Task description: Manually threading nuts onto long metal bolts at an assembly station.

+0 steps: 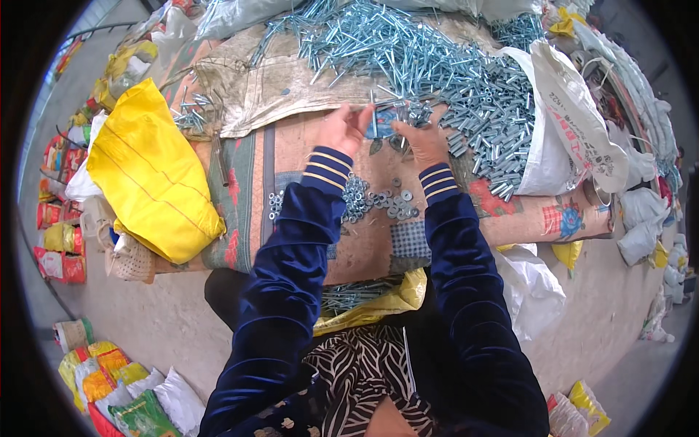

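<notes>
From my remote feed, looking down: two bare hands over a cloth-covered tabletop point(366, 251), approx. centre. L hand point(348, 128): fingers apart, w/ a thin upright rod point(374, 113) just beside the tips; can't tell if it's gripped. R hand point(428, 143): thumb & fingers look closed on small metal pieces point(416, 113), at the near edge of the heaps.

Progress, my read: prob. mid-job, w/ lots left. A big heap of long thin bolts point(357, 36) lies loose at the far side; a heap of metal sleeves point(495, 120) spreads to the R, beside a white sack point(575, 127). Nuts point(355, 200) & washers point(402, 207) sit in small piles b/w the forearms. Done so far, maybe: metal rods point(357, 297) in the yellow bag point(410, 295) at the lap, tho I can't confirm they're finished pcs.

Hard to see: R fingertips are lost among the metal; the L sleeve point(291, 247) covers part of the nuts; the bag's lower part is hidden; contents of the yellow sack point(153, 175) unseen.
</notes>
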The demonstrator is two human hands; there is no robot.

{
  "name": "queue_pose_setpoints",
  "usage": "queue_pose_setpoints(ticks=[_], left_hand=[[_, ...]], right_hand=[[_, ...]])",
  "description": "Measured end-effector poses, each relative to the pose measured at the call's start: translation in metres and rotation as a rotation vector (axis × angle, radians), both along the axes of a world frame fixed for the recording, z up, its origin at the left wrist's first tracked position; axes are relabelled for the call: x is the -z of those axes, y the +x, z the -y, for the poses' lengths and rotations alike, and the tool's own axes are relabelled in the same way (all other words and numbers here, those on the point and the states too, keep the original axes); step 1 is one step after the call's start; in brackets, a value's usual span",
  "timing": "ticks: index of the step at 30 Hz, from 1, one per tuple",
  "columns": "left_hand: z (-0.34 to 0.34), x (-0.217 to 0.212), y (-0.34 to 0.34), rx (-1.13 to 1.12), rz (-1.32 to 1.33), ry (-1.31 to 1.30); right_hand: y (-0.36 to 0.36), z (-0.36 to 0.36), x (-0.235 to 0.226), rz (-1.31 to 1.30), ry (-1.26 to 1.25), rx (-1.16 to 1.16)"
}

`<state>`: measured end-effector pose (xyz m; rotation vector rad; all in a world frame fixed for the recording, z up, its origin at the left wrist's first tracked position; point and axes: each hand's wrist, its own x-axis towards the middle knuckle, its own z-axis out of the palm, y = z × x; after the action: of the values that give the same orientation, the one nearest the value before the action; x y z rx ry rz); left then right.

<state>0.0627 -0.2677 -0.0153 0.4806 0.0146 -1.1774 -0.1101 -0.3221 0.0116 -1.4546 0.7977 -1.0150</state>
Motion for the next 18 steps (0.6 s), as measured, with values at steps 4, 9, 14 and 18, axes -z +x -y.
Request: queue_pose_setpoints(ticks=[4, 9, 14, 18], left_hand=[[0.014, 0.016, -0.043, 0.063, -0.299, 0.057], [0.015, 0.042, -0.053, 0.34, -0.284, 0.076], [0.003, 0.019, -0.061, 0.656, 0.025, 0.305], [-0.013, 0.016, -0.043, 0.656, 0.068, 0.325]], right_hand=[[-0.005, 0.026, 0.033, 0.267, 0.073, -0.065], [0.004, 0.028, 0.036, 0.105, 0.123, -0.067], [0.001, 0.02, 0.017, 0.219, 0.175, -0.123], [0.014, 0.034, 0.019, 0.34, 0.047, -0.005]])
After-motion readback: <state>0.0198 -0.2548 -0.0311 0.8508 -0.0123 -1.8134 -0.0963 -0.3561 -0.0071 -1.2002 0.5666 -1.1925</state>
